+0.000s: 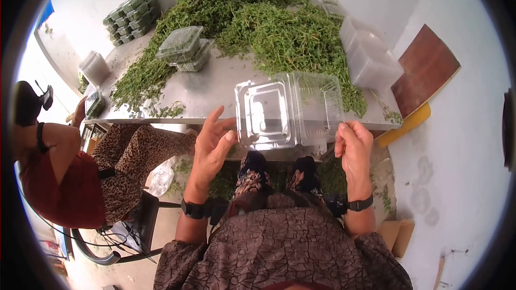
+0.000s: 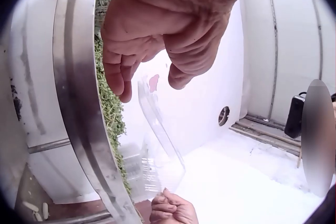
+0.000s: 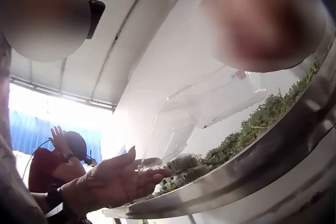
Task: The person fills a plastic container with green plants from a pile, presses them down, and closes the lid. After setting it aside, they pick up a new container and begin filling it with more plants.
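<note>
A clear plastic clamshell box (image 1: 293, 110), its lid unfolded, is held up over the table's front edge. My right hand (image 1: 355, 147) pinches its right edge between thumb and curled fingers. Beside the box's left edge is my left hand (image 1: 214, 145), its fingers extended and the thumb apart from them. Seen from the left wrist, a gap shows between the left fingers (image 2: 118, 79) and the clear box (image 2: 157, 129). Behind the box, a large heap of leafy green stems (image 1: 295, 37) covers much of the metal table (image 1: 215, 83).
Two filled boxes (image 1: 183, 48) are stacked left of centre, with more filled boxes (image 1: 131, 16) at the far left. Stacks of clear boxes (image 1: 371, 56) stand right. A seated person (image 1: 70, 182) is at my left, and a brown board (image 1: 427, 70) leans against the wall.
</note>
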Available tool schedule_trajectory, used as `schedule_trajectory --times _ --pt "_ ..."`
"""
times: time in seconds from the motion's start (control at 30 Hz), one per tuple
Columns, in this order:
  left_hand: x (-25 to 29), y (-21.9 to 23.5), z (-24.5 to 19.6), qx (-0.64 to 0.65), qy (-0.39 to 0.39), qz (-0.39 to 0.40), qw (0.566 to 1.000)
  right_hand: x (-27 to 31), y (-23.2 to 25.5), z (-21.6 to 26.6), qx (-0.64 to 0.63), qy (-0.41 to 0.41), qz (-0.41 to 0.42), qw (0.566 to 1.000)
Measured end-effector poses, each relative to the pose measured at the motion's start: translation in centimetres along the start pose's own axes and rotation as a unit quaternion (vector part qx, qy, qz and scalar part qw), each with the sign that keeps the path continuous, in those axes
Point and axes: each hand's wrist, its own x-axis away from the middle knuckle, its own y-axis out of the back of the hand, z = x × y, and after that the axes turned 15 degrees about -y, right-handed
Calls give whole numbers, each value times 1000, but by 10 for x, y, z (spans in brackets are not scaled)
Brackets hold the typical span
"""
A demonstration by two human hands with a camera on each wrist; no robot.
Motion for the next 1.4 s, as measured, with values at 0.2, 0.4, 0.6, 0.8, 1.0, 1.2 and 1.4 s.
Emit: schedule_trajectory --times 0.2,0.4,0.6,0.8,1.0,1.2,1.4 --pt "6 -12 -8 7 -14 6 1000 6 -9 -6 -36 -32 18 999" --pt "11 -10 -2 37 -61 -40 997 10 -14 -10 -35 -39 45 998" --pt "10 -2 8 3 -116 -137 984 6 -27 -13 6 -56 69 996" --pt "6 6 18 -25 -134 -199 971 -8 -53 -13 5 -88 97 991" --pt "-3 4 15 -469 -264 -171 825 -22 -80 -11 -10 -97 130 987" --pt "-5 -5 25 -512 -406 -75 753 -30 -96 -11 -14 -109 158 981" --pt "-16 -12 31 -589 -292 93 748 -39 -100 -16 6 -120 177 977"
